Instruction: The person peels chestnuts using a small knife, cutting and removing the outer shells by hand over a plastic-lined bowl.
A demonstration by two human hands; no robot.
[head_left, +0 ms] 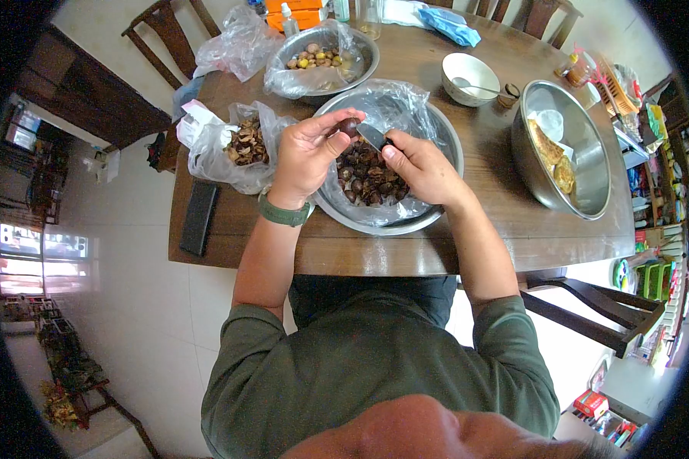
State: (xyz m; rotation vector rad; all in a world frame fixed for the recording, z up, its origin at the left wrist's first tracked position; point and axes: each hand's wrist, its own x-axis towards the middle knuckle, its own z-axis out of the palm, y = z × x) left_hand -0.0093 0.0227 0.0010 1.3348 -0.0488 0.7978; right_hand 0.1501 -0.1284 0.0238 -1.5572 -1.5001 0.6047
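Between the fingertips of my left hand (308, 149) is a dark brown chestnut (349, 127). My right hand (425, 168) is closed around the handle of a small knife (371, 136), its blade pointing at the chestnut, close to or touching it. Both hands are above a steel basin (453, 138) lined with a clear plastic bag (406, 107). Dark chestnuts (367, 183) lie inside it, partly hidden by my hands. To the left, a plastic bag (249, 177) holds brown shell pieces (247, 144).
Behind stands a second metal bowl (367, 57) with yellowish-brown nuts (314, 57) in plastic. A white bowl (471, 76) with a spoon and a large steel bowl (593, 153) stand to the right. A black phone-like case (199, 218) lies near the table's (321, 252) left edge.
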